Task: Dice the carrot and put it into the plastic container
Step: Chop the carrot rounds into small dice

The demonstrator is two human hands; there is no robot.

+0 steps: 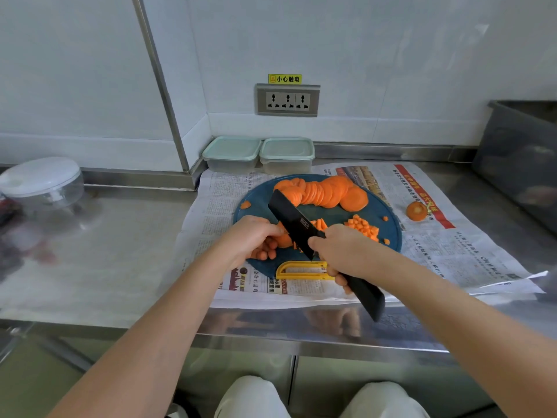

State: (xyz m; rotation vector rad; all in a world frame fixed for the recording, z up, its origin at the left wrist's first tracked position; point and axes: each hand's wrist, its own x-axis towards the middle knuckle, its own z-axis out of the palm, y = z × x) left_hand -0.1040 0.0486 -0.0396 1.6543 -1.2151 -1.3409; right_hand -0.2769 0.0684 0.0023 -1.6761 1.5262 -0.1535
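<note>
A round dark blue cutting board (388,227) lies on newspaper. A fanned row of carrot slices (325,193) covers its far side, and a pile of diced carrot (363,226) sits at its right. My left hand (253,236) holds a small stack of carrot pieces (283,239) down with curled fingers. My right hand (340,251) grips the handle of a black knife (294,220), whose blade stands across that stack. Two lidded plastic containers (232,153) (287,155) stand against the back wall.
A yellow peeler (301,270) lies at the board's near edge. A carrot end (416,211) rests on the newspaper (452,236) to the right. A round clear tub with a white lid (42,182) stands far left, a dark bin (521,164) far right. A wall socket (287,101) is behind.
</note>
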